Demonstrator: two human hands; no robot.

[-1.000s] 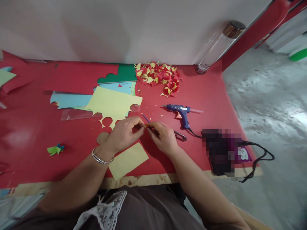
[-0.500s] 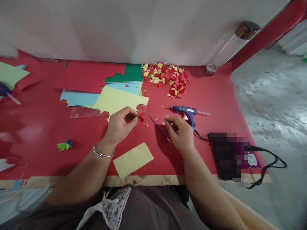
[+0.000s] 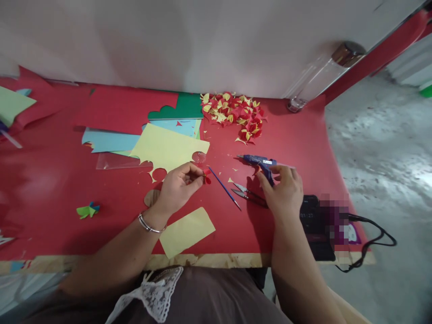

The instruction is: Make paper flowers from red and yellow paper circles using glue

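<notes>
My left hand (image 3: 182,186) pinches a small red paper piece (image 3: 207,176) near the middle of the red-covered table. At the right, my right hand (image 3: 285,189) is curled around the handle of the blue glue gun (image 3: 258,160), whose nozzle points left. Thin snips (image 3: 245,193) lie beside the right wrist, their handles partly hidden. Between the hands rests a slim blue stick (image 3: 224,188) with a pale tip. A cut yellow sheet (image 3: 168,146) lies behind my left hand, and a smaller yellow rectangle (image 3: 188,231) is in front of it.
A pile of red and yellow paper pieces (image 3: 236,112) sits at the back. A clear bottle (image 3: 320,78) stands at the back right. A black phone (image 3: 312,225) with a cable lies at the right. A green and blue paper piece (image 3: 87,210) is on the left.
My right hand has moved right to the glue gun's handle, uncovering the snips. My left hand, still pinching the red piece, has shifted slightly right and nearer. The view has shifted a little.
</notes>
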